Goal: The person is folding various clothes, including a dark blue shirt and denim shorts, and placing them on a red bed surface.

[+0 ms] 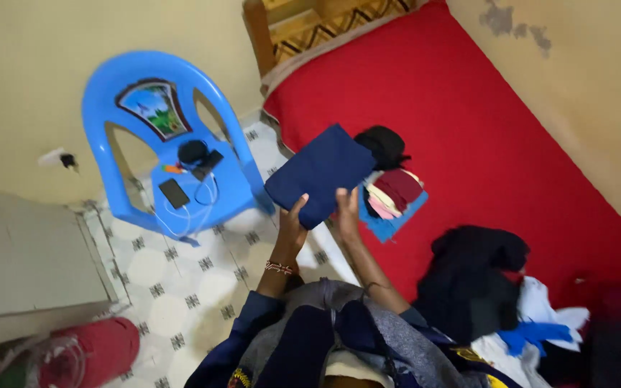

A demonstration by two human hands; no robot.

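Navy folded cloth (pixel 319 174) gripped by left hand (pixel 292 224) and right hand (pixel 347 212) beside stacked clothes (pixel 391 192).

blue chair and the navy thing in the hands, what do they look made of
Blue chair: looks like moulded plastic, smooth with a slight sheen, one-piece shape. Navy folded piece, held by left hand and right hand: seems woven cloth, matte, soft folded edges; fibre can't be told.

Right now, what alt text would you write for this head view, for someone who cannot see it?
Seen from above, a person's left hand and right hand hold a folded navy garment over the edge of a red bed, beside a small stack of folded clothes. A blue plastic chair with a phone stands on the tiled floor.
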